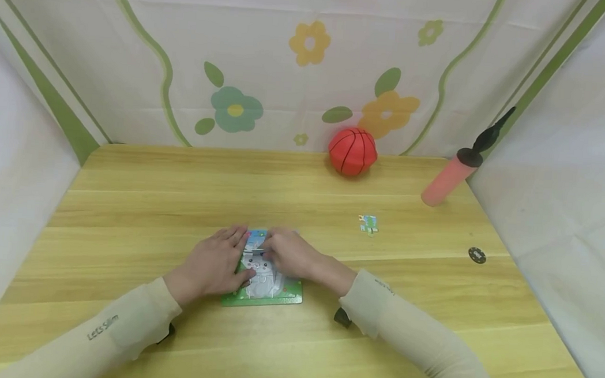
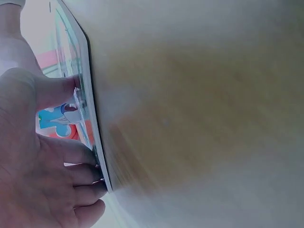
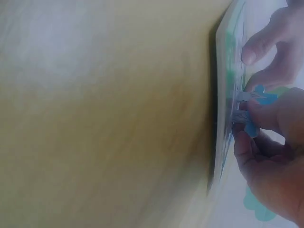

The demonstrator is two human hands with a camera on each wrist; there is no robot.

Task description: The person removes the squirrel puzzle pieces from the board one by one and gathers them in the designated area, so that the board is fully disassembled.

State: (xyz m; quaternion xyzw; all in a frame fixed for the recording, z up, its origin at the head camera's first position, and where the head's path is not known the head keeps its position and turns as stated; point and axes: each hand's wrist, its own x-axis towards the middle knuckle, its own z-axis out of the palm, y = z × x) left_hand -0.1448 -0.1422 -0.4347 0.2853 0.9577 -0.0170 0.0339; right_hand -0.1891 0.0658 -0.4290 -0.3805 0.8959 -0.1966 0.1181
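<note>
head view, puzzle board (image 1: pixel 264 291) flat under both hands, right hand (image 1: pixel 289 253) apparently pinching a piece (image 1: pixel 256 250)

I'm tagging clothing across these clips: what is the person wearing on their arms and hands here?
Both arms wear long, snug beige sleeves reaching the wrists. The left sleeve carries small dark lettering on the forearm; the right sleeve has a small dark mark near its cuff. The left hand and right hand are bare: no gloves or rings visible.
</note>
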